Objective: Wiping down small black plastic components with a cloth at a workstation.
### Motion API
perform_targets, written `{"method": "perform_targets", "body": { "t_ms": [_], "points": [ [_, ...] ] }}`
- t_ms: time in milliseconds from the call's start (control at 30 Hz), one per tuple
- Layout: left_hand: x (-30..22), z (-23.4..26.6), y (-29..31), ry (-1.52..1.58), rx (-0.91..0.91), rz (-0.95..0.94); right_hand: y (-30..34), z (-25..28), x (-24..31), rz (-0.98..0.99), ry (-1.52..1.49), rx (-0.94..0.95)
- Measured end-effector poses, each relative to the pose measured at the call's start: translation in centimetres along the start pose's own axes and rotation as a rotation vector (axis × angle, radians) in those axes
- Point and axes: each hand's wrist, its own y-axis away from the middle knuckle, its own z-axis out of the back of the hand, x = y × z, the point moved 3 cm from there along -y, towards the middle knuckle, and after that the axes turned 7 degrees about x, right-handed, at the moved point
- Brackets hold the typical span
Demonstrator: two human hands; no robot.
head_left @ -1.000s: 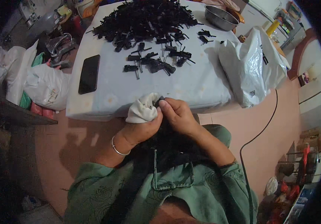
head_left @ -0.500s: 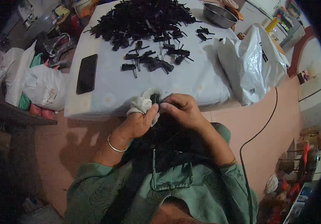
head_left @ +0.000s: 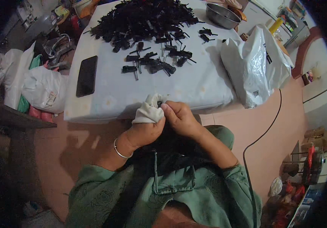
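Observation:
A white cloth (head_left: 148,113), perhaps a work glove, covers the fingers of my left hand (head_left: 146,133). That hand is closed around a small black plastic part (head_left: 159,103), most of which is hidden by cloth and fingers. From the other side, my right hand (head_left: 182,118) pinches at the same part with thumb and forefinger. Both hands are together just off the near edge of the table. Beyond them lie several loose black plastic parts with thin metal pins (head_left: 154,64), in front of a large heap of similar black parts (head_left: 144,21).
A black phone (head_left: 87,76) lies at the left of the cloth-covered table (head_left: 114,102). At the back right sits a metal bowl (head_left: 223,16), with a white plastic bag (head_left: 249,68) nearer. A black cable (head_left: 260,133) hangs on the right. White bags (head_left: 43,85) fill a shelf at left.
My left hand has turned, so the cloth now covers more of the black part. My right hand has shifted slightly left and down, its fingers closer together.

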Motion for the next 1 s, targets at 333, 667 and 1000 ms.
{"method": "perform_targets", "body": {
  "t_ms": [333,667,1000],
  "points": [
    [-0.4,0.9,-0.7,-0.2,0.158,-0.089,-6.2,6.9,-2.5,-0.163,0.662,-0.244],
    [2.3,0.9,0.3,0.608,0.03,0.522,-4.2,6.6,-3.5,-0.192,0.517,-0.353],
    [4.5,-1.8,-0.3,1.08,-0.037,0.573,-1.6,7.2,-3.1,-0.01,0.857,-0.606]
  ]
}}
